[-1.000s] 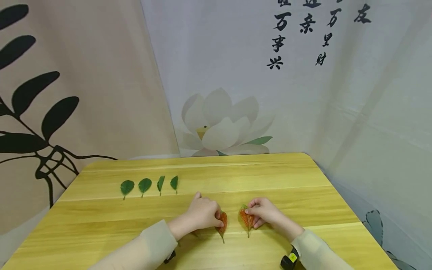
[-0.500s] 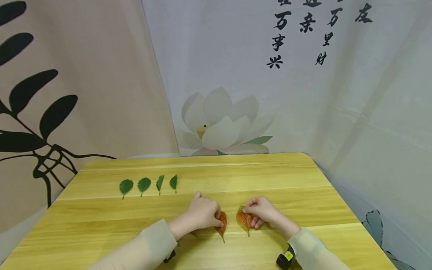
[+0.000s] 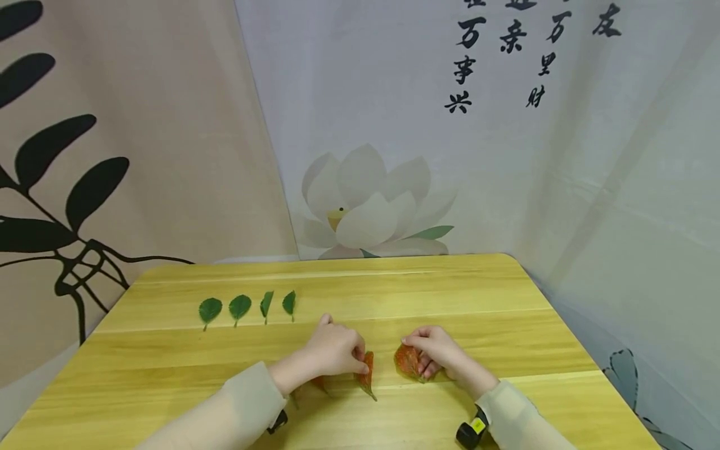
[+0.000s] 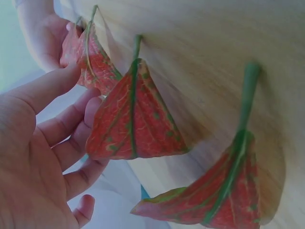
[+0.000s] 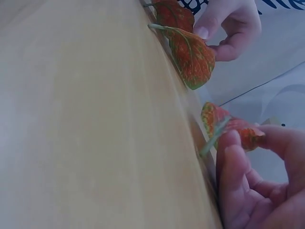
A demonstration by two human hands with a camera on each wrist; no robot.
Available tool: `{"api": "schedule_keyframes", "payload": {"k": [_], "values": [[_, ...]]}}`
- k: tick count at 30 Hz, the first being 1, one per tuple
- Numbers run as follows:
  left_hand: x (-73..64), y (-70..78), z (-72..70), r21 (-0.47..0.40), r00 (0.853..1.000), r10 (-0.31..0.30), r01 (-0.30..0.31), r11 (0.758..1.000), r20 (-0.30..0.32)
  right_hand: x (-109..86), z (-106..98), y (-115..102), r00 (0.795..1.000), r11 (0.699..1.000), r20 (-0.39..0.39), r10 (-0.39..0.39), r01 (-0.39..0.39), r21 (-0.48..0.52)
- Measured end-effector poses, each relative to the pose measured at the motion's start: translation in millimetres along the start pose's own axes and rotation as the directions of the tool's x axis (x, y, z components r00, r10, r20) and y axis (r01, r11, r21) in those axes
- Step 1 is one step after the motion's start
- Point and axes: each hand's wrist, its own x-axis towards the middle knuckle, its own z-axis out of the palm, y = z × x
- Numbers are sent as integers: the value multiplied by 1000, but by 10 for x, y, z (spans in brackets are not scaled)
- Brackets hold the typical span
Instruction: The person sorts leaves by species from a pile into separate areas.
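Note:
Between the left hand's [image 3: 335,350] thumb and fingers is the edge of a red leaf [image 3: 368,374], its stem pointing toward the near side. In the left wrist view this red leaf [image 4: 97,67] shows green veins, with the thumb on its edge. To its right, the right hand [image 3: 437,347] pinches another red leaf [image 3: 406,359]. The right wrist view has that second leaf [image 5: 213,119] tilted at the fingertips, its green stem angled down to the wood. Two more red leaves, a nearer one [image 4: 136,119] and a lower one [image 4: 233,191], stand beside the left palm.
Several green leaves [image 3: 239,307] lie in a row at the back left of the wooden table [image 3: 478,294]. Under the left forearm, parts of red leaves [image 3: 320,384] peek out. A printed curtain [image 3: 382,94] hangs behind the table's far edge.
The right hand's leaf has turned, its stem swinging from straight down toward the right. The left hand has shifted slightly left and back, its leaf tilting a little; more red leaf shows under that forearm.

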Motion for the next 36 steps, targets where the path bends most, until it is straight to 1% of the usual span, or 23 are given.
{"api": "schedule_keyframes", "payload": {"k": [5, 12, 17, 21, 25, 29, 31, 34, 36], "values": [[-29, -18, -39, -12, 1000, -2, 2, 1000, -10, 39, 5, 0, 1000, 1000, 16, -9, 9, 7], [-61, -50, -45, -36, 1000, -14, 13, 999, -19, 85, 16, 27, 999, 1000, 32, -10, 10, 23], [-85, -100, -91, -72, 999, -9, 5, 997, -53, 99, -24, 44, 1000, 998, 23, -11, 9, 62], [-116, -174, -140, -87, 996, -29, 22, 996, -84, 79, -85, 54, 1000, 996, 12, -20, 19, 88], [-182, -263, -230, -85, 991, -83, 74, 994, -101, 45, -138, 73, 1000, 995, 4, -13, 12, 99], [-266, -387, -394, -73, 983, -150, 143, 987, -104, 38, -194, 82, 1000, 993, 5, -8, 7, 120], [-319, -477, -497, -73, 977, -185, 178, 981, -105, 40, -222, 85, 1000, 991, 13, -14, 12, 133], [-406, -651, -647, -81, 965, -244, 237, 968, -100, 21, -302, 73, 1000, 989, 14, -19, 16, 145], [-463, -785, -744, -93, 957, -275, 267, 959, -94, -8, -394, 38, 1000, 990, -9, -28, 29, 139]]}}
